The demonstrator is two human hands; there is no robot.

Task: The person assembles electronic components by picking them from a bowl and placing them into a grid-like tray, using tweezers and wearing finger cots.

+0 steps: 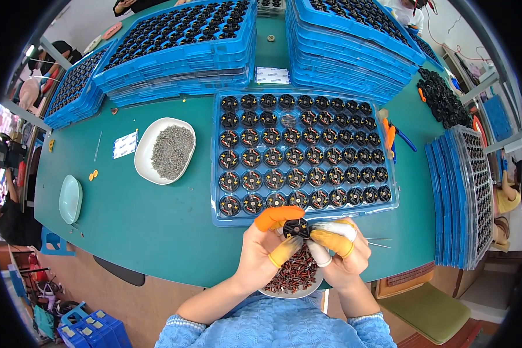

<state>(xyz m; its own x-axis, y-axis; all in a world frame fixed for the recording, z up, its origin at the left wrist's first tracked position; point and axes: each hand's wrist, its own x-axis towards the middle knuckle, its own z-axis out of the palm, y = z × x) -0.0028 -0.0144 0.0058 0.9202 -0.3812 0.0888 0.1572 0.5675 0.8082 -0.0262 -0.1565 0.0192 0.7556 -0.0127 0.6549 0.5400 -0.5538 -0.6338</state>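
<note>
My left hand (pixel 266 236), with orange and yellow finger covers, grips a black round part (pixel 296 228) between thumb and fingers. At the right edge of that part, the covered fingertips of my right hand (pixel 343 246) are pinched together; what they hold, if anything, is hidden. Directly below both hands is a white bowl (pixel 303 294) full of small red-and-dark cylindrical pieces (pixel 293 272). Just beyond my hands lies a clear-blue plastic tray (pixel 216 200) with rows of similar black round parts. One pocket in its far row area (pixel 288 119) looks paler than the others.
Tall stacks of blue trays (pixel 353 64) stand at the back and another stack (pixel 455 197) at the right. A white dish (pixel 144 165) of small grey metal pieces is left of the tray. Blue-handled pliers (pixel 404 139) and a pale green dish (pixel 71 199) lie on the green table.
</note>
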